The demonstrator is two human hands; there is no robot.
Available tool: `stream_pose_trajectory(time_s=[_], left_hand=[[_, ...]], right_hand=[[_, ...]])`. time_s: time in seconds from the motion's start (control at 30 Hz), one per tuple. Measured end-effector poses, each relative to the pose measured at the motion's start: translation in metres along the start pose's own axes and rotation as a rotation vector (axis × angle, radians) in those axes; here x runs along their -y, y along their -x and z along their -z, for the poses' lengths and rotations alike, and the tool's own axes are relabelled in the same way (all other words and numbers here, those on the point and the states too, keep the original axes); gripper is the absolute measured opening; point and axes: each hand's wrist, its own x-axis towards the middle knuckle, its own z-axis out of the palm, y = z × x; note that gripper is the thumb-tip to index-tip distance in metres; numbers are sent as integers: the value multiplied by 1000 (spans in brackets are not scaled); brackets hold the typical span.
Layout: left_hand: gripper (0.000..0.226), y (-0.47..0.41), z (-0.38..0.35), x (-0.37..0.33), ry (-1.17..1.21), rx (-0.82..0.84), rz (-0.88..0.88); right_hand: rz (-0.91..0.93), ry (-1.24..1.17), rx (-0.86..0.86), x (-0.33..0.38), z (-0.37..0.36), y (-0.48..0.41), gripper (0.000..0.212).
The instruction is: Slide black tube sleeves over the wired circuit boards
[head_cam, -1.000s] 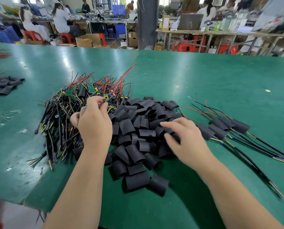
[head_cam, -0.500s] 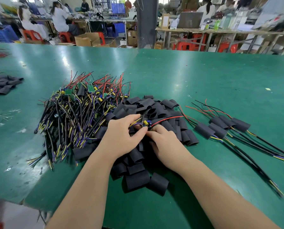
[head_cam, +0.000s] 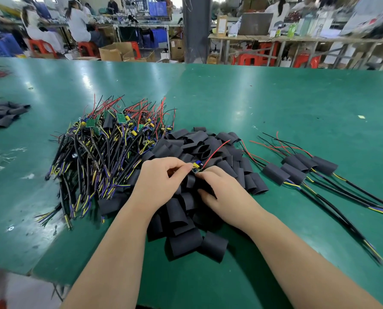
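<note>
Both piles sit loose on the green table: wired boards left, black sleeves centre. Your left hand reaches in, thumb and forefinger pinching a small circuit board above the sleeves. Your right hand curls against the board's near edge; what it grips, I can't tell.

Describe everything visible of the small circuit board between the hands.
The circuit board is tiny and mostly hidden; a blue part and a yellow part show on it. A thin red wire rises from it, up and to the right. The left hand pinches it at the fingertips, and the right hand touches its near edge. It is held over the pile of black sleeves, with no sleeve on it yet.
</note>
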Motion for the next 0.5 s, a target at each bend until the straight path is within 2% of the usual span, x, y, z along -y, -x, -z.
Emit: stream_pose_trajectory(time_s=[0.17,0.33,0.43,0.5], left_hand=[[4,0,0,1,64,31,84],[14,-1,0,1,88,20,148],[18,-2,-2,0,14,-10,146],[16,-3,-3,-2,-37,-23,106]], right_hand=[[9,-28,-6,-2,-1,1,49],[23,-88,5,0,-2,-1,60],[46,-96,5,1,-5,-1,63],[58,-84,-28,3,-8,0,57]])
